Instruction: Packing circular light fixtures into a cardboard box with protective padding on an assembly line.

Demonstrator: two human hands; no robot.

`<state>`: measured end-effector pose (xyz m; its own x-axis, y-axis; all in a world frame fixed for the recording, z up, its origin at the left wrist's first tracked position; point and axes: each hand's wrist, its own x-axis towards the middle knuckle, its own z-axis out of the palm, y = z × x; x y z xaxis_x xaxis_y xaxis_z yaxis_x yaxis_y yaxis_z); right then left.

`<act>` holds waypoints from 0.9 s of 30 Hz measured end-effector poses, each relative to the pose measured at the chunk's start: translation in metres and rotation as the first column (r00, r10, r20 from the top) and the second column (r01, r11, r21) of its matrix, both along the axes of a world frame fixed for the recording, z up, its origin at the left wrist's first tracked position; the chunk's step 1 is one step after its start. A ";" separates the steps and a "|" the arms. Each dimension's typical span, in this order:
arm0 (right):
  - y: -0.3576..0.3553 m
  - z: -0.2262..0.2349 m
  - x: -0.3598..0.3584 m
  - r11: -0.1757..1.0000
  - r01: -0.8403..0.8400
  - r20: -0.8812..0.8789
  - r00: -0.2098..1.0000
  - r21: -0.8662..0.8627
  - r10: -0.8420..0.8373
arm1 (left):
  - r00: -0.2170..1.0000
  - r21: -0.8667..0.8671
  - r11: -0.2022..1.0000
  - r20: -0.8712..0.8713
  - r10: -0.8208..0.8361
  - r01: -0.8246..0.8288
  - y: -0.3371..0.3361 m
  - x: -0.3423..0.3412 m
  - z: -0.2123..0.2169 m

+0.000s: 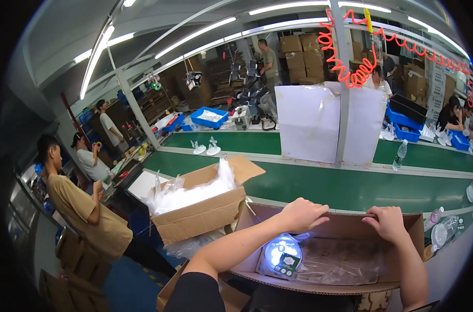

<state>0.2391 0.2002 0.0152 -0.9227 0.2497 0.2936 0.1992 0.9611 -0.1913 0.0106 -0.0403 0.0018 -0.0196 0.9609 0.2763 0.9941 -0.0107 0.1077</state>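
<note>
Left hand and right hand grip cardboard carton at far rim | we count one lit round lamp inside, left | carton unclosed

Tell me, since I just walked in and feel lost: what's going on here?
A person has both hands on an open box: the left hand and right hand grip the far rim of the box. Inside, toward the left end, sits a brightly glowing round item, with clear plastic to its right. Another open carton to the left holds white packing.
</note>
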 end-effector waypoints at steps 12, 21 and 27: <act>0.003 0.004 -0.001 0.992 -0.067 0.015 0.998 -0.103 0.069 | 0.999 0.087 0.996 0.019 -0.033 0.031 0.003 0.001 0.003; -0.022 0.016 -0.015 0.896 -0.438 -0.279 0.872 -0.078 0.402 | 0.944 0.206 0.923 -0.007 -0.330 0.324 0.016 0.009 0.012; -0.020 0.007 -0.009 0.840 -0.528 -0.205 0.843 -0.129 0.498 | 0.948 0.122 0.942 0.011 -0.318 0.314 0.013 0.006 0.006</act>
